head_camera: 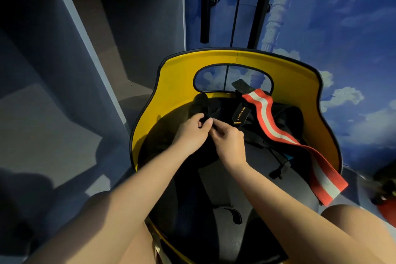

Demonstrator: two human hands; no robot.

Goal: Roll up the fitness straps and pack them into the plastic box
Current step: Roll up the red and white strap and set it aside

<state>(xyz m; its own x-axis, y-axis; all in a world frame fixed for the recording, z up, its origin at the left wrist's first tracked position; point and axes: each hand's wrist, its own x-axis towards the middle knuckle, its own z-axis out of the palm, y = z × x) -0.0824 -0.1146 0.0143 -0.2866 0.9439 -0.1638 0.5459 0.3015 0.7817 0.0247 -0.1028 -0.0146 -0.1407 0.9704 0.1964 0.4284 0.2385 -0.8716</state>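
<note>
We judge the task to be at an early stage: no rolled strap is visible, and we see no plastic box anywhere in view. The left hand (191, 129) and right hand (228, 140) meet over the yellow chair (182, 75), both with fingers curled, pinching the end of a black strap (200, 103) between them; this looks like the start of a roll, though we cannot confirm it. A red-and-white strap (278, 133) lies unrolled across the seat, its lower end hanging over the right edge. A further black strap with yellow lettering (241, 112) rests behind the hands, also loose. The dark seat and dark webbing merge in shadow, so we cannot count the black straps or trace where each ends. A blurred red object (385, 195) at the right edge is cut off and unidentifiable.
</note>
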